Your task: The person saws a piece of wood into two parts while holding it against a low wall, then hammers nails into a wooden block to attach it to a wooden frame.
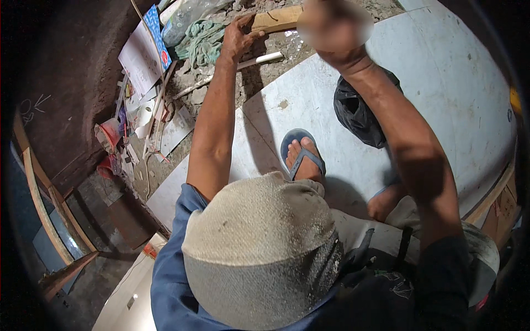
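Observation:
Stretched out toward the far edge, my left hand (238, 37) is closed around the left end of a short piece of wood (277, 19). The wood lies roughly level over grey rubble. At its other end is my right hand (335, 34), smeared so that its fingers do not show; whether it holds anything is unclear. Left of my left hand lies a crumpled green cloth (203, 44). Just below that hand, a thin white pipe (260, 60) rests on the rubble. A black plastic bag (356, 110) sits beside my right forearm.
A large pale board (436, 71) lies underfoot, with my sandalled foot (302, 155) on it. My dusty grey trouser knee (265, 226) is raised in front. Papers (142, 60) and scraps litter the left, beyond them a curved wooden frame (49, 207).

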The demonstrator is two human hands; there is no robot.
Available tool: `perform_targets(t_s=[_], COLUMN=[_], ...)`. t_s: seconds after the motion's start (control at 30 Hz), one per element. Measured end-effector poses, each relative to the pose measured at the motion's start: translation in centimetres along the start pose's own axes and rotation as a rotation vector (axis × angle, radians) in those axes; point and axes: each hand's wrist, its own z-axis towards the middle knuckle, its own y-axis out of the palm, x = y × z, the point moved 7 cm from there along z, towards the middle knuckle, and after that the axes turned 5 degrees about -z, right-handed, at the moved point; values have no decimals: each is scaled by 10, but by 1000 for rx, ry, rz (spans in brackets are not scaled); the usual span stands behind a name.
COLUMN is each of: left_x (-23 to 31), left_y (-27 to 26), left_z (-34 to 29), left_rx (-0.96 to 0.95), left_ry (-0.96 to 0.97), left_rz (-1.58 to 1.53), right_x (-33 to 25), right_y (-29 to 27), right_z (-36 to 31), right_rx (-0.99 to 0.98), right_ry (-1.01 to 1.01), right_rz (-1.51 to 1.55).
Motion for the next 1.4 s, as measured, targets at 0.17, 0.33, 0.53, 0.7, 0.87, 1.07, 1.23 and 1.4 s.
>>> perform_targets(t_s=[0.17,0.33,0.53,0.7,0.87,1.07,1.23,1.4], left_x=[-28,-7,-5,12,8,115,207,315], left_y=[-14,-11,-3,-19,-5,28,53,55], left_z=[-12,-10,-4,-6,-22,-48,-48,-58], left_rx=[9,-21,-59,-92,-213,-377,-499,-599], left_ry=[-110,-123,-130,-105,-577,-648,-628,-707], left_rz=[-127,-102,-72,86,-903,-1442,-1326,-1252], right_x=[51,-24,58,78,137,163,138,98], right_y=[73,-28,77,21,-120,-211,-164,-167], right_z=[-44,53,-51,-5,20,-45,-47,-42], right_rx=[-694,238,-587,-624,-687,-564,-390,-391], right_ry=[639,101,424,582,868,936,1216,1207], right_rz=[122,283,7,190,99,272,784,773])
